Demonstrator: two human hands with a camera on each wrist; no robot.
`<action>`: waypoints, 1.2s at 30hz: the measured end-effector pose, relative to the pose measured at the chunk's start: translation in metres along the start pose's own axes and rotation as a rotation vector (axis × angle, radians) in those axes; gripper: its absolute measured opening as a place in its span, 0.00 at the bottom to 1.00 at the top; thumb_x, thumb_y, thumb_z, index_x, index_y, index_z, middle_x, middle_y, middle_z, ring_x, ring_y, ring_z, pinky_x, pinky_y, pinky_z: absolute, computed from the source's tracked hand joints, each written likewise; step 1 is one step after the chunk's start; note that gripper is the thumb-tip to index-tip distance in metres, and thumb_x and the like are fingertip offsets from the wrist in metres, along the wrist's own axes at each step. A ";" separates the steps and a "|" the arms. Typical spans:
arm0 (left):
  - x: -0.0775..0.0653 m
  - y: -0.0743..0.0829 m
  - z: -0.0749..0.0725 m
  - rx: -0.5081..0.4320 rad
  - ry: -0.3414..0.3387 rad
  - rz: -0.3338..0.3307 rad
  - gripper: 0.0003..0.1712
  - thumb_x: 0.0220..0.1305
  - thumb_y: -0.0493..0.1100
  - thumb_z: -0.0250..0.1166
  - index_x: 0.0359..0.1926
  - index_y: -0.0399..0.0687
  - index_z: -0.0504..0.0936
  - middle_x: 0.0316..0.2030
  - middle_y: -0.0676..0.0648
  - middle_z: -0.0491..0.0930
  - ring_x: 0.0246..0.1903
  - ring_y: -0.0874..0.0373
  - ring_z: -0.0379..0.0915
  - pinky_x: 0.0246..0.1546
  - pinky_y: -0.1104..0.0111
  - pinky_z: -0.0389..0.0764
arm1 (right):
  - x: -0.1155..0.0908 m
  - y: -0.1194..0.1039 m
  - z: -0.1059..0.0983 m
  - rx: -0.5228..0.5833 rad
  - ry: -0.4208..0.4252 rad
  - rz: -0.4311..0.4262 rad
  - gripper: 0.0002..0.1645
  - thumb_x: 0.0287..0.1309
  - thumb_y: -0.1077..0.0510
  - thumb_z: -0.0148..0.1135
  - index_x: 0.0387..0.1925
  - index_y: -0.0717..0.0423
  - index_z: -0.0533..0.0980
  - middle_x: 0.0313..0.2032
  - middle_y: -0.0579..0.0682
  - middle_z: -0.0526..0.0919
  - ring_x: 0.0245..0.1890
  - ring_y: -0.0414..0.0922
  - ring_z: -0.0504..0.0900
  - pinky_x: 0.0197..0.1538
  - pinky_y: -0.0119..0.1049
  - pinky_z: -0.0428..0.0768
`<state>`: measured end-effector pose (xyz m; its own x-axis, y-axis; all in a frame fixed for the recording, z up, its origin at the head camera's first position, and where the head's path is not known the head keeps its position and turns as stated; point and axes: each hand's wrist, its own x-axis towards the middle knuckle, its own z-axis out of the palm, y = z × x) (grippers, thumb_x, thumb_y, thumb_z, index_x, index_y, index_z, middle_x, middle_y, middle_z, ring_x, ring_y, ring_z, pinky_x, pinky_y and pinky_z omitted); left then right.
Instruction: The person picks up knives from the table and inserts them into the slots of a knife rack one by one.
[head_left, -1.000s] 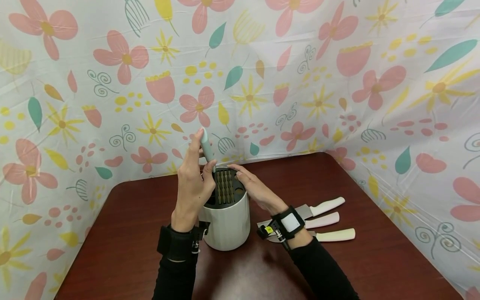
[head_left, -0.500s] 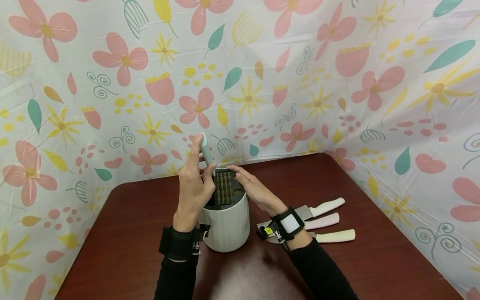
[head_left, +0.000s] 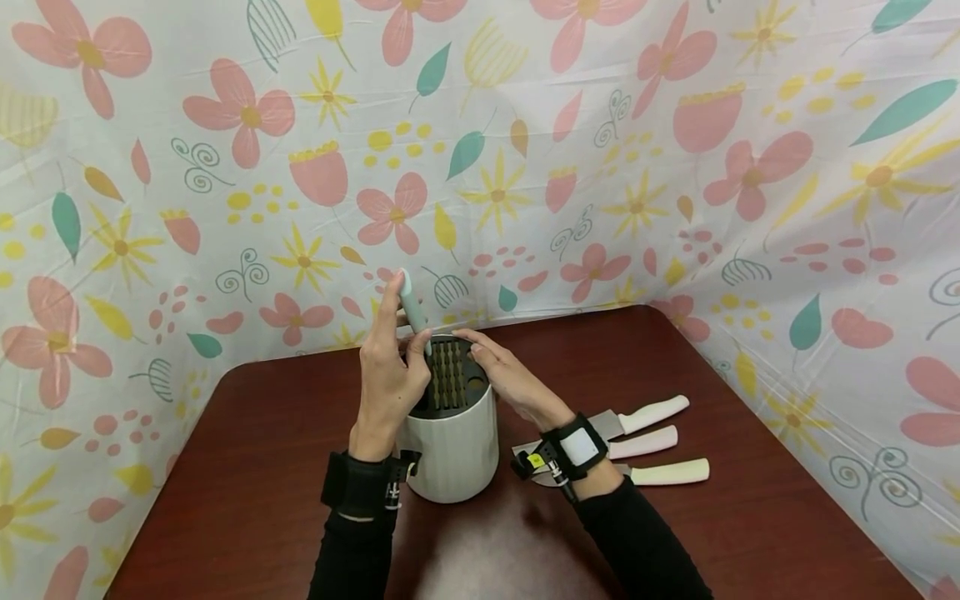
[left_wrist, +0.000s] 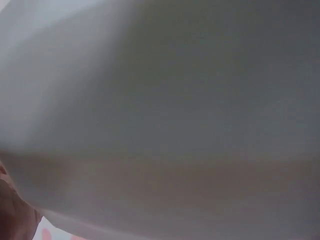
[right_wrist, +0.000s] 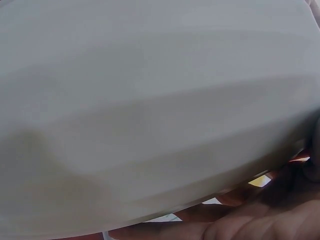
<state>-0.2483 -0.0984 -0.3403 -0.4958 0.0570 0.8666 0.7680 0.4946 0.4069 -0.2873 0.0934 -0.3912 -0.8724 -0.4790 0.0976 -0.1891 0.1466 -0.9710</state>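
Got my left grip (head_left: 393, 367) pinched snug on the mint handle (head_left: 414, 303), which leans over the left side of the white holder (head_left: 453, 458). My right grip (head_left: 519, 382) just rests on the holder's right edge, loose and uncurled.

I see black long sleeves (head_left: 351, 560), bottom centre to lower right. 2 black wristbands (head_left: 352, 492), 1 per arm; right has pale square patch (head_left: 580, 446), small yellow tag (head_left: 535, 459).
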 end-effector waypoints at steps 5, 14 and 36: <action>-0.001 -0.004 0.000 -0.021 0.003 0.010 0.42 0.68 0.32 0.64 0.78 0.43 0.57 0.60 0.35 0.77 0.49 0.42 0.83 0.39 0.53 0.88 | 0.000 -0.001 0.001 -0.003 0.004 0.005 0.28 0.83 0.47 0.32 0.78 0.42 0.57 0.80 0.49 0.53 0.81 0.54 0.50 0.80 0.60 0.50; -0.008 -0.015 0.007 -0.036 0.018 0.017 0.42 0.68 0.30 0.63 0.79 0.41 0.55 0.62 0.36 0.76 0.46 0.43 0.82 0.35 0.55 0.86 | 0.000 0.001 0.003 0.007 0.006 -0.009 0.27 0.83 0.50 0.33 0.77 0.42 0.58 0.79 0.50 0.55 0.81 0.53 0.51 0.80 0.58 0.52; -0.014 -0.018 0.009 -0.036 -0.034 -0.095 0.45 0.67 0.29 0.64 0.79 0.49 0.55 0.58 0.37 0.78 0.45 0.42 0.84 0.42 0.52 0.87 | -0.002 -0.002 0.004 -0.039 0.026 0.007 0.28 0.83 0.48 0.33 0.78 0.42 0.57 0.80 0.49 0.55 0.81 0.54 0.52 0.80 0.59 0.53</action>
<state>-0.2585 -0.1002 -0.3625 -0.5799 0.0416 0.8136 0.7309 0.4676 0.4970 -0.2838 0.0907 -0.3898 -0.8849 -0.4555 0.0971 -0.2000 0.1835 -0.9624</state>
